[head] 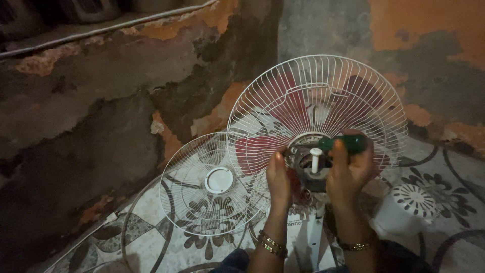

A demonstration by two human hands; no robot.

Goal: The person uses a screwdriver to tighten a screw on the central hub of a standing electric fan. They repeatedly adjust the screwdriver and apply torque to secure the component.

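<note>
In the head view, the rear fan guard [318,106] is cupping 3 red blades [255,151] at 12 o'clock. The left hand [278,177] is gripping the motor housing [309,172]. The right hand [349,169] is clenching a green-handled screwdriver [348,143], long axis pointing toward 9 o'clock. The loose front guard [212,184] is leaning at 9 o'clock of the hands.

The left hand [279,177] steadied the exposed grey motor housing [309,169] of a white wire-caged fan with red blades [283,108]. The right hand [349,169] gripped a green-handled screwdriver [346,143] there. A loose white wire guard [212,183] leaned just beside it.
</note>
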